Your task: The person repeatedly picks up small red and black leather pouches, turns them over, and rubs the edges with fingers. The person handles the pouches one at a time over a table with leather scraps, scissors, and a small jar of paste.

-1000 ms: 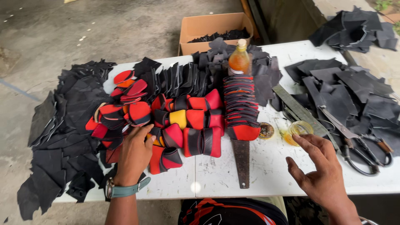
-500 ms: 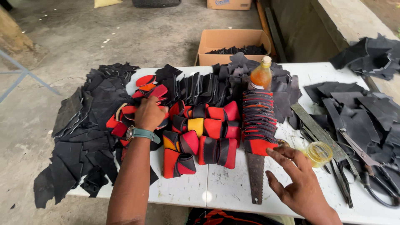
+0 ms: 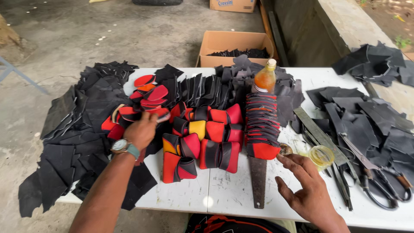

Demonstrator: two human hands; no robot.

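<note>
Your left hand [image 3: 141, 131] has moved far-left onto the red-and-black pieces [image 3: 146, 113], fingers closed on one. Right hand [image 3: 307, 189] stays open, empty, near the saw [image 3: 258, 180].

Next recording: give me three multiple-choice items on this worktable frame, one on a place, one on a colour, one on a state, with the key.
1. Where does the bottle stand?
A. behind the row of red-and-black pieces
B. inside the cardboard box
C. beside the scissors

2. What colour is the liquid in the bottle?
A. blue
B. orange
C. clear

3. What is the left hand doing?
A. lying flat on bare table
B. gripping the saw
C. closed on a red-and-black piece

Key: 1 A, the bottle rises just beyond that row. 2 B, its contents show orange. 3 C, the fingers curl around a piece at the pile's left, while the right hand hovers open near the saw.
</note>
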